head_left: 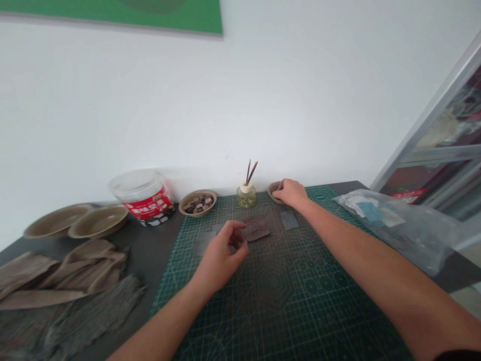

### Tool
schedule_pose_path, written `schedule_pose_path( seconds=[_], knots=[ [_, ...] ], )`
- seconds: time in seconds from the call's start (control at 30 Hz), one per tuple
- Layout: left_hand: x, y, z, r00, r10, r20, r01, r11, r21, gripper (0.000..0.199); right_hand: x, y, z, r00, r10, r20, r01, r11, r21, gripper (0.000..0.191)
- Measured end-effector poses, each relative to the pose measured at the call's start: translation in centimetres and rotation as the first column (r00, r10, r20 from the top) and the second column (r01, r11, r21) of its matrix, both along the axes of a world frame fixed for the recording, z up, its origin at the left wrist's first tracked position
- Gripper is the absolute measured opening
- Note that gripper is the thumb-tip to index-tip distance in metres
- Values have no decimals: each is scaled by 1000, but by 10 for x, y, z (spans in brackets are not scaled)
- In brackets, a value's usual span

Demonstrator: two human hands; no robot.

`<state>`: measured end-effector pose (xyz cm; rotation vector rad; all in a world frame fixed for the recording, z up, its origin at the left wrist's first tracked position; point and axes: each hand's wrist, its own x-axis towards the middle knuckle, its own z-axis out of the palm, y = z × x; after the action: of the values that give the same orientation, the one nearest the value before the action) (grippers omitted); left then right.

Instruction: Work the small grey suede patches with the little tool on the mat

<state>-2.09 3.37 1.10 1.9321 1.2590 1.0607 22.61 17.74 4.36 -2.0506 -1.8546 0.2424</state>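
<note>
Left hand (222, 256): grip apart, near brown patch (258, 228) | Right hand (295, 192): at small bowl (271, 192), cannot tell grip's closure | Bowl: green mat's (278, 316) far edge | Patch: on mat

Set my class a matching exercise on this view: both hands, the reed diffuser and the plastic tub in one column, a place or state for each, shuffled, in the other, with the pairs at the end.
Column one
1. Left hand
2. Right hand
3. Reed diffuser
4. Plastic tub

Column two
A. Two dark sticks rise from its neck
B. Fingers at the small bowl
C. Wrapped in a red label
D. Near the brown square, fingers curled

Pairs: 1-D, 2-B, 3-A, 4-C
</note>
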Motion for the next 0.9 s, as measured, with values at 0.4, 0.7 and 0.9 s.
schedule_pose_path(
  seconds=[0.4,0.7,0.9],
  knots=[
    [-3,-2,-1,994,-65,-92,64,998,-14,29,-2,39,-21,974,25,226,15,985,-171,35],
    [-2,-1,-3,992,-92,-82,88,995,-56,29,1,41,-18,966,11,259,46,976,-214,35],
    [-2,-2,-2,994,-84,-75,81,996,-46,29,4,31,-9,972,5,236,31,989,-148,33]
  ],
)
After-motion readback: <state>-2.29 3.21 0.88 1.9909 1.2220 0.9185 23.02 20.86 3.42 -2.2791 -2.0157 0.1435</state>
